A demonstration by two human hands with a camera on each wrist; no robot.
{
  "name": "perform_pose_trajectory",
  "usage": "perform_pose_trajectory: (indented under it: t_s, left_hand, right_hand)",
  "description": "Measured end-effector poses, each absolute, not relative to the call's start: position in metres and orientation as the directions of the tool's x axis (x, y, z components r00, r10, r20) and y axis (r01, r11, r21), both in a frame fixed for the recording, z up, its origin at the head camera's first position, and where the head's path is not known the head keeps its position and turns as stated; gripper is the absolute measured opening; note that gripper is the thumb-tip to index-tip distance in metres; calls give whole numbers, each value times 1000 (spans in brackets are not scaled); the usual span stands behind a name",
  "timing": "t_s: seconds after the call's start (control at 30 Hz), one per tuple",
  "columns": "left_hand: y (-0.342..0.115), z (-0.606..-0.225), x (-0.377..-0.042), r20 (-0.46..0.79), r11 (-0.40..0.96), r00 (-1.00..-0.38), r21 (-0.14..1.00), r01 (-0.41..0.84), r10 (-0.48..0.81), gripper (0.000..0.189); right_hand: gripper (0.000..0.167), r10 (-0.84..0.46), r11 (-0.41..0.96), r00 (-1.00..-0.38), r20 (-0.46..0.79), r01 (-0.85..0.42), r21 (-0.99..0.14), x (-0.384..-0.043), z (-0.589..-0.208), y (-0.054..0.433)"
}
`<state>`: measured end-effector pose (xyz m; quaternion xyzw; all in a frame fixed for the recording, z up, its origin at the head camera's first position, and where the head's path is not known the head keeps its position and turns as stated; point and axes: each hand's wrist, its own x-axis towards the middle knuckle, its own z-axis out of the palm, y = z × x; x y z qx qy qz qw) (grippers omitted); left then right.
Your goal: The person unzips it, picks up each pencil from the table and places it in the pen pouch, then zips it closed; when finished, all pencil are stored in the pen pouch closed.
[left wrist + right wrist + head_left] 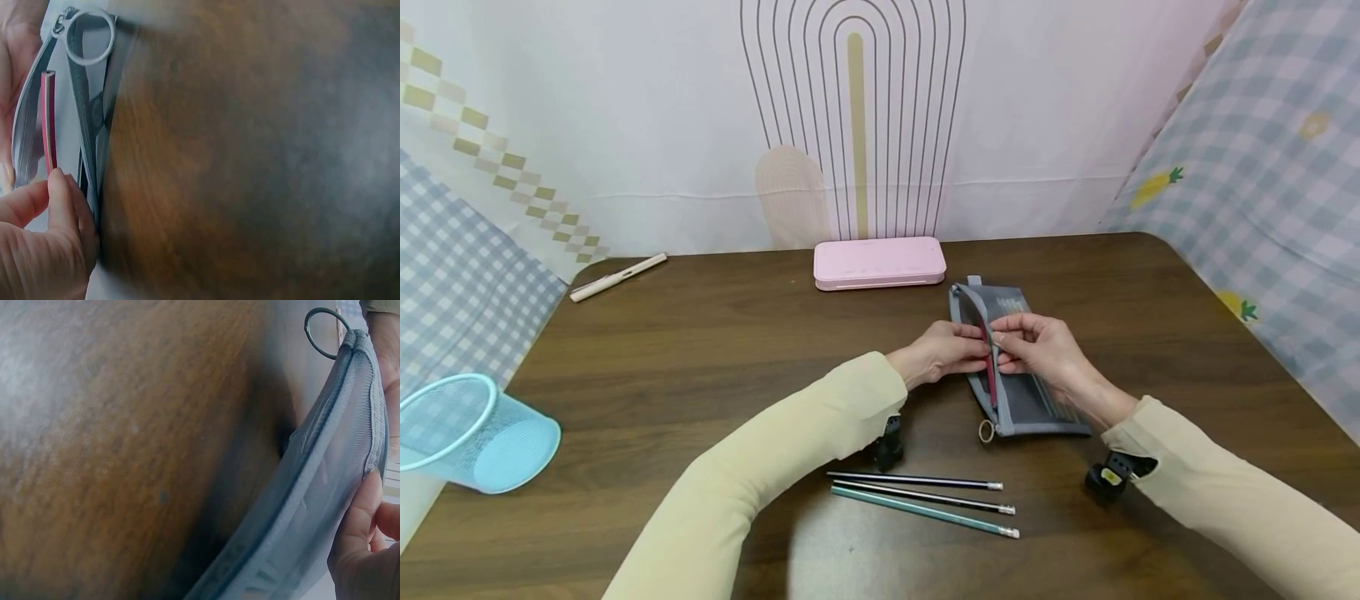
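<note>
In the head view, the grey zip pouch (1018, 396) lies on the tabletop (715, 350) with its mouth parted along the left edge. The left hand (942, 350) is at that mouth, fingers drawn together on a slim red stick, perhaps a pencil (990, 379); the right hand (1043, 348) pinches the pouch's zip edge from the other side. The step in hand looks like passing the red pencil through the mouth, though whether inward or outward cannot be told. Nearer the person than the pouch lie two black pencils (925, 496) and a teal pencil (925, 511); beyond it and to its left is a pink case (880, 263). Far to its left stand a pen (617, 277) and a blue mesh holder (520, 442), the latter cut off by the frame.

In the left wrist view, thumb and finger close on the red pencil, whose upper end shows between the pouch's parted edges, below the zip ring (89, 63). Its lower length is hidden by the fingers.

In the right wrist view, thumb and forefinger grip the pouch's zipped rim; the red pencil cannot be made out. The next move probably calls for a steady rim and a pencil lined up with the pouch's length.
</note>
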<state>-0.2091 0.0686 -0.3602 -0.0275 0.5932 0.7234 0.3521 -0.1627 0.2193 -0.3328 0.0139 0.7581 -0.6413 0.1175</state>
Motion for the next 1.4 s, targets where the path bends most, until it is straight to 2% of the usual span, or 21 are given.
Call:
perform_pose_trajectory:
  t_s: [0.23, 0.4, 0.5, 0.67, 0.77, 0.83, 1.13, 1.4]
  left_hand:
    - [66, -360, -204, -421, -45, -744, 856, -515, 519, 42]
    - [48, -354, -197, -402, 24, -705, 877, -480, 584, 42]
    - [30, -349, -192, -393, 83, -645, 886, -455, 656, 41]
    - [-5, -346, -182, -389, 216, -497, 903, -371, 776, 39]
    - [-24, -347, -173, -412, 298, -427, 903, -309, 805, 36]
    - [-34, -349, -168, -428, 343, -402, 900, -267, 809, 34]
    - [-53, -356, -152, -378, 385, -378, 921, -59, 845, 31]
    - [-55, -358, -149, -356, 395, -376, 918, 30, 855, 32]
  right_hand:
    - [34, -119, 191, -970, -212, 187, -964, -162, -333, 219]
    - [32, -113, 205, -971, -211, 185, -961, -162, -335, 219]
    - [32, -112, 207, -972, -205, 179, -962, -162, -334, 219]
    - [33, -116, 203, -976, -185, 160, -966, -161, -333, 219]
    - [34, -123, 199, -976, -182, 155, -968, -161, -333, 220]
    - [33, -127, 197, -976, -179, 152, -969, -161, -333, 220]
    - [33, -125, 195, -975, -183, 156, -968, -161, -333, 220]
    - [34, -124, 200, -974, -187, 160, -967, -160, -334, 220]
